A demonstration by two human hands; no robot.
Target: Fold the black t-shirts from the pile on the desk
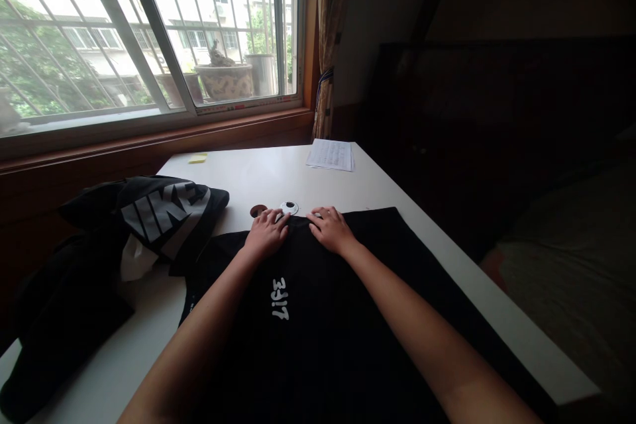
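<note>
Black cloth garment with white lettering [322, 318] lies on the white table [248, 169], reaching near its right edge; near end cut off. Left hand [267, 232] and right hand [332, 228], apart, rest on its far border; whether fingers pinch cloth, cannot tell. Tan patterned pot [223, 85] behind the window [156, 26] holds a gnarled plant [217, 56].

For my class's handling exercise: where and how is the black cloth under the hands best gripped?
Probably by the far edge of the black cloth, pinched from the far side at two spaced points, near the left hand and right hand. It lies spread flat, and that long border has the white table beyond it, leaving room to pinch.
</note>
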